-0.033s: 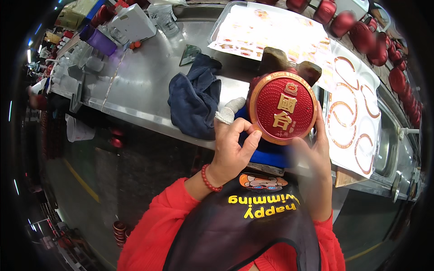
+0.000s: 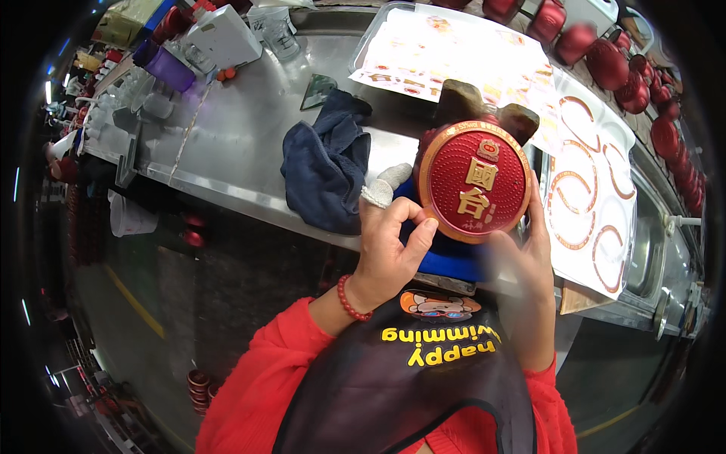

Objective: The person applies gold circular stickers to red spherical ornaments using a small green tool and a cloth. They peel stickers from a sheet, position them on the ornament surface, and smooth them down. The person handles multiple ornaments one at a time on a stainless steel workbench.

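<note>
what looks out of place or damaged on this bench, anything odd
No spill or damage stands out. The only untidy thing is the dark blue cloth, bunched in a loose heap by the front edge of the steel bench, left of the round red piece.

Just left of the grip on the vessel (image 2: 475, 193) lies a cloth (image 2: 324, 170), on the bench (image 2: 234, 140). To the grip's right — a sheet of ring strips (image 2: 578, 262); beyond it, a tray (image 2: 366, 36) under a label sheet (image 2: 461, 53).
</note>
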Demonstrator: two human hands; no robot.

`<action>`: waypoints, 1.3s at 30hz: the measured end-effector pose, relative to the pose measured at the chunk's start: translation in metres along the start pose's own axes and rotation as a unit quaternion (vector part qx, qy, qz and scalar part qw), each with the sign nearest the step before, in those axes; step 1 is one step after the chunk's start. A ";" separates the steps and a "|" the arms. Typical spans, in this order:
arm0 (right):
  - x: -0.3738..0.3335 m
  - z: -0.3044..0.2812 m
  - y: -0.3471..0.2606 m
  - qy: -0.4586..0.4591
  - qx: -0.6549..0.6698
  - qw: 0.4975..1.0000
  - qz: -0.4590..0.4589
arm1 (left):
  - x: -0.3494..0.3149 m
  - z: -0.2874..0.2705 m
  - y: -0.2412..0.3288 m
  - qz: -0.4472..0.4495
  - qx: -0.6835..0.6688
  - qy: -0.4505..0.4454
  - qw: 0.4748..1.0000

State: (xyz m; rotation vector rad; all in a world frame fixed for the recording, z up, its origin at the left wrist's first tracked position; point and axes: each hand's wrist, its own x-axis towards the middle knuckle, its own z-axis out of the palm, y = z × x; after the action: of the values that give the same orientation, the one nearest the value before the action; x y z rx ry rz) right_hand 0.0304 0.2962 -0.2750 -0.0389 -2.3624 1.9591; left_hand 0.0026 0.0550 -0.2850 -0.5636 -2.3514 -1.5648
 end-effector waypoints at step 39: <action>-0.003 -0.002 0.002 -0.008 -0.161 0.987 -0.030 | -0.006 0.017 -0.006 0.001 0.078 -0.044 0.996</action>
State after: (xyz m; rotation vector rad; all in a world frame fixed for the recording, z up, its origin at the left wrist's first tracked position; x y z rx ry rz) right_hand 0.0332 0.2978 -0.2765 0.0286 -2.6303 1.5398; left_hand 0.0054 0.0674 -0.2988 -0.6117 -2.5092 -1.3666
